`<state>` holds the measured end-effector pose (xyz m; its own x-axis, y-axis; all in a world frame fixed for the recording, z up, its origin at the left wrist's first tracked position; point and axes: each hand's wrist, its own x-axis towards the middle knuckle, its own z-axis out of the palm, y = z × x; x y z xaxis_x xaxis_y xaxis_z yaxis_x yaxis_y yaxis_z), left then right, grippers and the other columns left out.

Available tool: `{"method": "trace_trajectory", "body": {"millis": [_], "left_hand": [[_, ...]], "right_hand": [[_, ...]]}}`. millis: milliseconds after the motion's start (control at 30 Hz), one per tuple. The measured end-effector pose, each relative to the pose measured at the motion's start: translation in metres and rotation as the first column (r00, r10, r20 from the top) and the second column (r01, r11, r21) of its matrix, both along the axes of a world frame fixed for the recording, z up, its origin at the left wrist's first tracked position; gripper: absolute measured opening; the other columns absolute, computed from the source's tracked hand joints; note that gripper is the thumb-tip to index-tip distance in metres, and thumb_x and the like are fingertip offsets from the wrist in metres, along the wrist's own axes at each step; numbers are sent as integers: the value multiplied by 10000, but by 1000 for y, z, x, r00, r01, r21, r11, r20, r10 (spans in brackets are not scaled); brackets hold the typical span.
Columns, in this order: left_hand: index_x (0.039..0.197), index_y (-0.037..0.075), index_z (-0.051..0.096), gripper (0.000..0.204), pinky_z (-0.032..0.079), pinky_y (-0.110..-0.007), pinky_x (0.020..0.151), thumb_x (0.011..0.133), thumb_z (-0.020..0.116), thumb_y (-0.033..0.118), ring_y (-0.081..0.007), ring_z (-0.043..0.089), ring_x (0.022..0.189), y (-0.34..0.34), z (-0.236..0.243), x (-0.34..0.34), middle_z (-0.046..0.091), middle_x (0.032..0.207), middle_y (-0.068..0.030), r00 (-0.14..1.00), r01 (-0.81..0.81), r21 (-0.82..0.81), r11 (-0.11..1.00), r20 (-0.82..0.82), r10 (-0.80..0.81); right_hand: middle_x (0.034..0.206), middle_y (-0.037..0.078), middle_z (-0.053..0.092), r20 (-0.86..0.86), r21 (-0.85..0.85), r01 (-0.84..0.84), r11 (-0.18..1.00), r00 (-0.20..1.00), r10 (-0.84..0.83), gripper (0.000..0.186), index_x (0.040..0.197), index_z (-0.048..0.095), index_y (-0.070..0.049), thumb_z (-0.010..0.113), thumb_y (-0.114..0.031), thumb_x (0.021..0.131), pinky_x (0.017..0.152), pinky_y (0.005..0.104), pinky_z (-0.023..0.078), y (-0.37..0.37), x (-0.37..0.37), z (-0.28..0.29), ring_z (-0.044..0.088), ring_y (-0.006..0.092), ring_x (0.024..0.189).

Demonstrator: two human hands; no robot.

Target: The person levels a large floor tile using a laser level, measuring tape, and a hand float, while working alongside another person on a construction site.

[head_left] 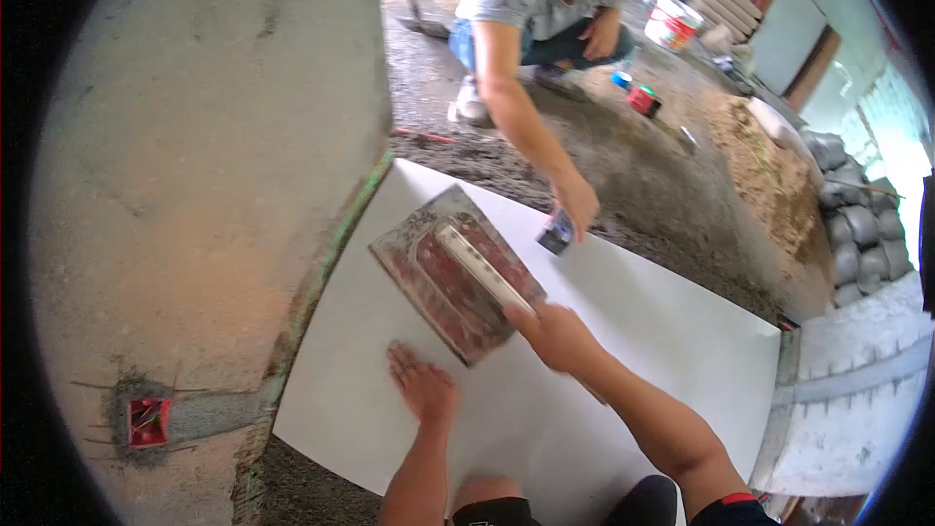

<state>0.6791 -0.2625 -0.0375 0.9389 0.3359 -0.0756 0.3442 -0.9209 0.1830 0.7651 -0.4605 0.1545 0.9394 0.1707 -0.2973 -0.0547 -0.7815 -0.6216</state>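
Observation:
A large white tile (643, 331) lies on the floor in front of me, against the bare wall. My right hand (550, 331) grips the near end of the pale handle of a float (467, 273). The float's rectangular plate is worn reddish-brown and grey, tilted over the tile's left half; whether it touches the tile I cannot tell. Just below it, my left hand (424, 380) rests palm down on the tile with fingers spread. Across from me, a squatting person's hand (577, 203) holds a small dark boxy object (556, 232) at the tile's far edge.
The plastered wall (214, 185) on the left has a red electrical box (149, 423) with wires. Wet mortar (467, 156) borders the tile's far edge. Beyond are red and blue cans (643, 101), a white bucket (672, 22), a sand heap (765, 166) and stacked grey bags (857, 219).

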Motion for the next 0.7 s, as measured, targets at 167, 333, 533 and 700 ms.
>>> {"method": "trace_trajectory", "body": {"millis": [167, 333, 533, 700], "left_hand": [[1433, -80, 158, 662, 18, -403, 1156, 902, 349, 266, -316, 18, 1432, -22, 19, 14, 70, 1534, -210, 999, 26, 30, 999, -46, -25], [1436, -73, 162, 640, 39, -382, 1157, 912, 321, 259, -300, 62, 1430, -38, -2, 7, 91, 1538, -188, 999, 33, 98, 995, 2, -33], [1436, -64, 178, 637, 68, -410, 1152, 911, 326, 265, -315, 105, 1423, -11, -13, 11, 132, 1530, -194, 999, 38, 187, 982, -30, -33], [1411, -103, 200, 685, 77, -432, 1153, 887, 379, 300, -344, 120, 1416, -122, -54, 15, 166, 1510, -229, 944, 180, -693, 698, 321, 75]], "right_hand": [[728, 242, 624, 80, -112, 160, 981, 985, -152, 395, 953, 597, 5, 521, -379, 902, 649, 468, 500, -140, -185, -6, 619, 426, 709], [525, 74, 494, -321, -67, 583, 810, 756, -571, 602, 693, 519, 1, 438, -551, 919, 396, 359, 399, -209, -122, -59, 487, 183, 413], [545, 39, 482, 236, 248, 628, 738, 699, -675, 487, 713, 517, 8, 451, -412, 951, 498, 300, 393, -236, -175, 80, 426, 135, 511], [522, 61, 479, 210, -101, 644, 758, 759, -617, 573, 665, 527, 2, 456, -504, 923, 470, 325, 415, -284, -186, -115, 502, 173, 482]]}}
